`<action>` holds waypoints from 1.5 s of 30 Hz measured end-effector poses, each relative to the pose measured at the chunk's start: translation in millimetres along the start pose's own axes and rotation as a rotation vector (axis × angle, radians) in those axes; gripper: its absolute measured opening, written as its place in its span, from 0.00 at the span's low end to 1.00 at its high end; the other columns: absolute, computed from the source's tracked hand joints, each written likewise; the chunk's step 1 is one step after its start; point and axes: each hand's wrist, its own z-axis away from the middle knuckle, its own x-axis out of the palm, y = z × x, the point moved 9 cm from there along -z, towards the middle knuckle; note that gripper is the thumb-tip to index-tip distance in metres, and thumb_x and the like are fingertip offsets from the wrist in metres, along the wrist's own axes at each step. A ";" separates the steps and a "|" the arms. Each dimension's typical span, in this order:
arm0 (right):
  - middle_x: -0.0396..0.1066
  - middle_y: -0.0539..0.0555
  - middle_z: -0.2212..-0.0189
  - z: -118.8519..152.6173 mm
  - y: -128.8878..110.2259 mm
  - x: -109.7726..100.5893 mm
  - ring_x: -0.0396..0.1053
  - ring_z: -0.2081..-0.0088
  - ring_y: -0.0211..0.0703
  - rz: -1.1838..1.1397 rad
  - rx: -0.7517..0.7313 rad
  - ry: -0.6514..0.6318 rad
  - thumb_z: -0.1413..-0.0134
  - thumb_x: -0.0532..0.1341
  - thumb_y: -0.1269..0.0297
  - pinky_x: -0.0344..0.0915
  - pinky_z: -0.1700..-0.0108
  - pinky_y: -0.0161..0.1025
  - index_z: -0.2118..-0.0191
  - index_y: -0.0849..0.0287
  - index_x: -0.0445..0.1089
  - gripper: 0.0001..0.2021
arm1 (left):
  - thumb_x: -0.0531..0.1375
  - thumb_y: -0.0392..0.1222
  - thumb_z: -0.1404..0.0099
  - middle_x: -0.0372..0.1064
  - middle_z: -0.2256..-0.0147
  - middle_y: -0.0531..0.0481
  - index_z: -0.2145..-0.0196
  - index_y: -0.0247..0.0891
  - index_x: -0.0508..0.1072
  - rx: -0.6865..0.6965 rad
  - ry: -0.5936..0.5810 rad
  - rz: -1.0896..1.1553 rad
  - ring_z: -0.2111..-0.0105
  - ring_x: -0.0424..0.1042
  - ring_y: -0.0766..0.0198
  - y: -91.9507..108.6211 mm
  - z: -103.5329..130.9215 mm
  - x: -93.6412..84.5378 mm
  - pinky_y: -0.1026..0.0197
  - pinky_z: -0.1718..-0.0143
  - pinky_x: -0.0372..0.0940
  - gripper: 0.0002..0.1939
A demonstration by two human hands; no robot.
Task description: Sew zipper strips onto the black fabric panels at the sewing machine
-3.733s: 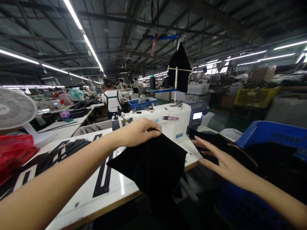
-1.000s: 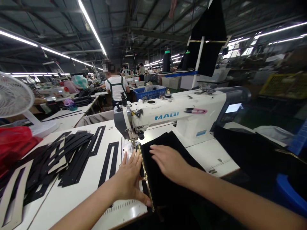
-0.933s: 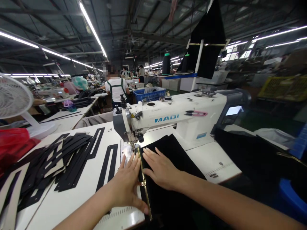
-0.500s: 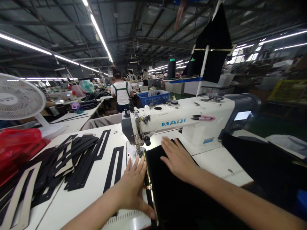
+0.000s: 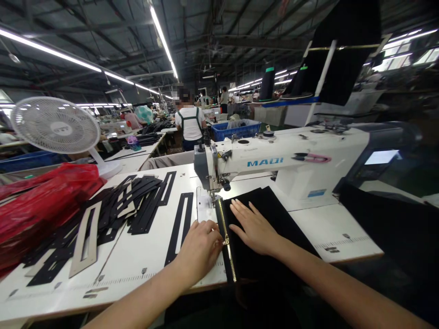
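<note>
A black fabric panel [image 5: 270,205] lies on the sewing machine's white bed, with a gold-toothed zipper [image 5: 232,264] along its left edge. The zipper's upper end is at the presser foot [image 5: 213,199]. My left hand [image 5: 200,246] is closed at the zipper's left side, thumb and fingertips pinching the gold zipper pull [image 5: 226,241]; the fingers partly cover it. Flat on the panel rests my right hand [image 5: 255,228], its fingers stretched out and holding nothing. Left of my left hand lies a black frame-shaped strip [image 5: 184,210] with a long slot.
A pile of black and beige slotted strips [image 5: 137,205] covers the table's left part, beside a red plastic bag [image 5: 61,201] and a white fan [image 5: 56,125]. The machine arm [image 5: 291,153] carries pink-handled snips [image 5: 313,157]. A person [image 5: 190,121] stands beyond, near a blue basket [image 5: 236,130].
My left hand has gone from lying spread along the zipper to pinching its pull. My right hand stays flat on the panel. The camera view has shifted left.
</note>
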 end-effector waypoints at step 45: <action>0.58 0.64 0.44 6.1 -42.5 -1.0 0.54 0.41 0.48 -0.066 -0.129 0.165 0.41 0.46 0.69 0.54 0.41 0.52 0.44 0.70 0.59 0.21 | 0.49 0.28 0.37 0.69 0.65 0.44 0.60 0.35 0.73 0.079 0.326 -0.120 0.64 0.70 0.60 -86.2 35.2 -28.8 0.56 0.65 0.70 0.15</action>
